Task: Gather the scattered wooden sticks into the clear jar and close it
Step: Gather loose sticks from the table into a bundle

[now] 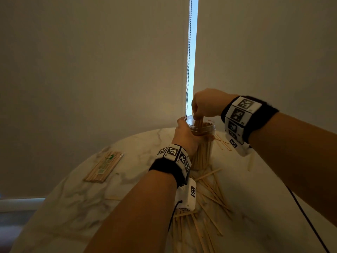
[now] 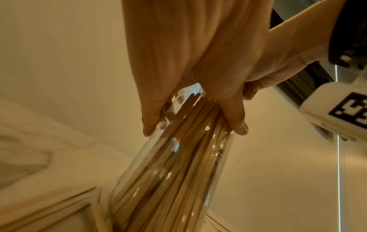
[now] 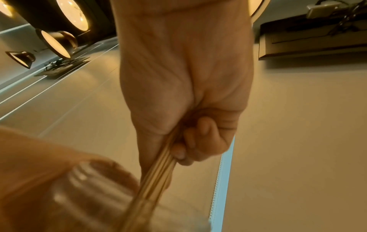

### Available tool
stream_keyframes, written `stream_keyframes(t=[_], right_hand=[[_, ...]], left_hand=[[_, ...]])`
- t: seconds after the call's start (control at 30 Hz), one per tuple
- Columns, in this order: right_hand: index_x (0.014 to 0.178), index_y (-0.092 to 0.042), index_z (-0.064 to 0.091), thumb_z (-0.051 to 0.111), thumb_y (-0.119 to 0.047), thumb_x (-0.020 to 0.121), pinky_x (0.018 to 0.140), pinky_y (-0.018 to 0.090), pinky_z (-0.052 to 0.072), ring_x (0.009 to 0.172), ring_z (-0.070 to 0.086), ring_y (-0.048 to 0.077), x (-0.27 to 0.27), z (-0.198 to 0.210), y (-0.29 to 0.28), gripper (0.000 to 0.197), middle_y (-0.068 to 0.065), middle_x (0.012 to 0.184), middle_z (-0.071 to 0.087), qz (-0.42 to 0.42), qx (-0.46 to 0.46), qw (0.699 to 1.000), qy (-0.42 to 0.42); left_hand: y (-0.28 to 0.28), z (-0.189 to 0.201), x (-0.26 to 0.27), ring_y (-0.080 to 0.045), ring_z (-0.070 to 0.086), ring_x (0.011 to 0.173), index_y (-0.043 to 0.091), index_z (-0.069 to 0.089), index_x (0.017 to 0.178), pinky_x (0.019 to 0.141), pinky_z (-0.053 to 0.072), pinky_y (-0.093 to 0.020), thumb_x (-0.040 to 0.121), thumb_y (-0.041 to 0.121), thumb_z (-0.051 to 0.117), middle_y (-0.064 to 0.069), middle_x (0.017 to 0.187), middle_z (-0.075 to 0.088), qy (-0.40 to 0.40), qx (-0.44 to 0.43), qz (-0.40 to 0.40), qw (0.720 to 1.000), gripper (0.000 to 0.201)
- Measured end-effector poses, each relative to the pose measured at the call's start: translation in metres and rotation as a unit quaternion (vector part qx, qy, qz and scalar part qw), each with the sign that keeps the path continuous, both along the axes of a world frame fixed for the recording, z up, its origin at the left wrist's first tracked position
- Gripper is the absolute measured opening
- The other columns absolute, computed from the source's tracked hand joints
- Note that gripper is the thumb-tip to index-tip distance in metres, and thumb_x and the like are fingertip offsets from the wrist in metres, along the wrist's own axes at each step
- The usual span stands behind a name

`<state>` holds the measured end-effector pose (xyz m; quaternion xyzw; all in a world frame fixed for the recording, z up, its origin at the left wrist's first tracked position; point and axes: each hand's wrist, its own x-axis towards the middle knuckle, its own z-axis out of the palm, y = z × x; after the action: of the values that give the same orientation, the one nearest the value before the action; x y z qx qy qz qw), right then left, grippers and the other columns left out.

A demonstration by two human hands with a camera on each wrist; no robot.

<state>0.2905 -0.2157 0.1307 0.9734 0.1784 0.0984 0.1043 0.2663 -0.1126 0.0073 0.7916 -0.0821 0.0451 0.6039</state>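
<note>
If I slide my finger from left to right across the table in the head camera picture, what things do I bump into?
Packet of wooden sticks → left hand gripping the clear jar → lone stick near the right edge.

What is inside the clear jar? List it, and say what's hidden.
The clear jar holds upright wooden sticks; the right hand lowers a bundle into its mouth. The left hand covers part of its wall; its bottom is hidden.
</note>
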Motion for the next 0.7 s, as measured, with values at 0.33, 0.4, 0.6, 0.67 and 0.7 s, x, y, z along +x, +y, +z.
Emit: stream_keyframes(t=[0.33, 0.4, 0.6, 0.67, 0.7], right_hand=[[0.114, -0.003, 0.067, 0.047, -0.017, 0.101, 0.078, 0.029, 0.049, 0.093, 0.063, 0.024, -0.001, -0.021, 0.005, 0.027, 0.011, 0.112, 0.069, -0.024, 0.036, 0.997, 0.058], [0.115, -0.005, 0.066, 0.049, -0.021, 0.101, 0.082, 0.03, 0.049, 0.095, 0.064, 0.025, -0.002, -0.023, 0.005, 0.027, 0.011, 0.111, 0.069, -0.017, 0.032, 0.998, 0.058], [0.122, -0.01, 0.065, 0.043, -0.02, 0.102, 0.086, 0.03, 0.046, 0.105, 0.06, 0.022, -0.003, -0.02, 0.004, 0.031, 0.004, 0.118, 0.064, -0.028, 0.08, 0.987, 0.136], [0.117, -0.014, 0.066, 0.052, -0.018, 0.1, 0.08, 0.028, 0.044, 0.098, 0.056, 0.018, -0.004, -0.016, -0.001, 0.023, -0.001, 0.111, 0.061, -0.021, 0.134, 0.985, 0.107], [0.114, -0.013, 0.067, 0.057, -0.019, 0.098, 0.076, 0.028, 0.043, 0.094, 0.056, 0.017, -0.004, -0.017, -0.004, 0.02, 0.0, 0.107, 0.063, -0.015, 0.149, 0.986, 0.077]], left_hand=[[0.0, -0.005, 0.005, -0.027, 0.054, 0.125, 0.026, 0.012, 0.154, 0.091, 0.049, -0.032, 0.065, 0.039, 0.093, -0.009, 0.143, 0.05, 0.01, 0.018, 0.007, 1.0, 0.12], [0.0, -0.006, 0.007, -0.028, 0.053, 0.126, 0.025, 0.013, 0.153, 0.099, 0.05, -0.038, 0.064, 0.038, 0.093, -0.008, 0.142, 0.05, 0.007, 0.017, 0.011, 1.0, 0.121], [0.0, -0.007, 0.009, -0.029, 0.053, 0.126, 0.028, 0.013, 0.153, 0.102, 0.051, -0.045, 0.063, 0.038, 0.093, -0.007, 0.141, 0.05, 0.008, 0.014, 0.008, 1.0, 0.121], [-0.001, -0.008, 0.008, -0.029, 0.053, 0.126, 0.032, 0.013, 0.153, 0.102, 0.051, -0.046, 0.057, 0.043, 0.094, -0.007, 0.142, 0.049, 0.012, 0.012, 0.004, 1.0, 0.126], [0.0, -0.008, 0.007, -0.029, 0.053, 0.126, 0.033, 0.013, 0.152, 0.103, 0.05, -0.047, 0.05, 0.049, 0.094, -0.007, 0.141, 0.049, 0.01, 0.011, 0.003, 1.0, 0.13]])
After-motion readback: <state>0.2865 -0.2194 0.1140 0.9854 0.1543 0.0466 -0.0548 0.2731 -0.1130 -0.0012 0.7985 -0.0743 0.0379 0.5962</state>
